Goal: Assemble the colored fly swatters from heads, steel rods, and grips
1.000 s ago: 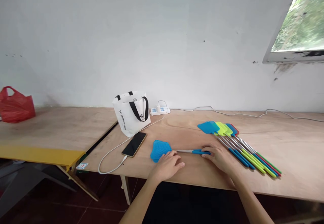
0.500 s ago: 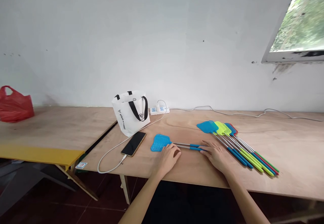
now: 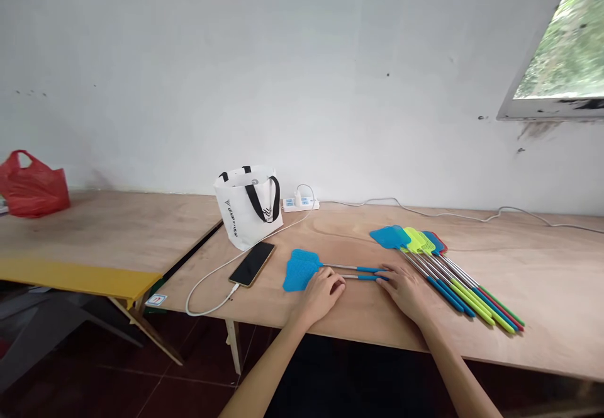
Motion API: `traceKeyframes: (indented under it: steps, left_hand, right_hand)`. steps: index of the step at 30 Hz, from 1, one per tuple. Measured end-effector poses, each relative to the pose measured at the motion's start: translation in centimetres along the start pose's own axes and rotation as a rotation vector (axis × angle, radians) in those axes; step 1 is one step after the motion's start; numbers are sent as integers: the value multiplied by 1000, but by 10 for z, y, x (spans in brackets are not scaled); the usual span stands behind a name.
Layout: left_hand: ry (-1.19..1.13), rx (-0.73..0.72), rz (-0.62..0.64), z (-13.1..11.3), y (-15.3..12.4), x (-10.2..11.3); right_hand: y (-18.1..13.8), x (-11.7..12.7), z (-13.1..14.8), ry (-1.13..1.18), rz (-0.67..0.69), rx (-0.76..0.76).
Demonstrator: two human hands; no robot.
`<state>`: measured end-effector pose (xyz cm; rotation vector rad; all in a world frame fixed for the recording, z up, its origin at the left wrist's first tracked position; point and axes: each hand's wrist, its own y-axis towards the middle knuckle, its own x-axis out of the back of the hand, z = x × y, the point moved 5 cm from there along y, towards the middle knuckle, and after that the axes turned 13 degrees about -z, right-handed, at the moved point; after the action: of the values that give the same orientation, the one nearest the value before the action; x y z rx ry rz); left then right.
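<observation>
Two blue fly swatters (image 3: 302, 267) lie together on the plywood table (image 3: 542, 292), heads to the left, thin metal shafts running right to blue handles. My left hand (image 3: 323, 292) is curled over the shafts just right of the heads, fingers closed on them. My right hand (image 3: 404, 286) lies flat on the table, fingers stretched out, fingertips touching the blue handle ends. Just right of that hand, a row of several swatters (image 3: 427, 257) in blue, green and red lies side by side at a slant.
A black phone (image 3: 252, 264) on a white charging cable lies left of the swatters. Behind it stand a white tote bag (image 3: 248, 207) and a power strip (image 3: 300, 203) by the wall. A second table (image 3: 94, 242) at left carries a red plastic bag (image 3: 33, 186).
The blue swatter under my hands has slid a little away from me to lie beside a second one, so two heads and shafts show. Both hands followed it, my left curling onto the shafts.
</observation>
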<state>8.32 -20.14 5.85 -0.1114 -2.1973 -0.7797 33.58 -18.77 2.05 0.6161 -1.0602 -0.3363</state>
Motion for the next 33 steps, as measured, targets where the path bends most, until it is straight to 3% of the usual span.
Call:
traceKeyframes:
  steps: [14, 19, 26, 33]
  left_hand:
    - [39, -28, -1, 0, -2, 1]
    - [30, -43, -1, -1, -2, 2]
    - [30, -64, 15, -5, -2, 4]
    - [33, -69, 25, -5, -2, 3]
  right_hand:
    - [-2, 5, 8, -42, -85, 40]
    - [-6, 7, 33, -115, -131, 134]
    - [-15, -9, 86, -58, 4, 276]
    - [-12, -6, 85, -7, 45, 221]
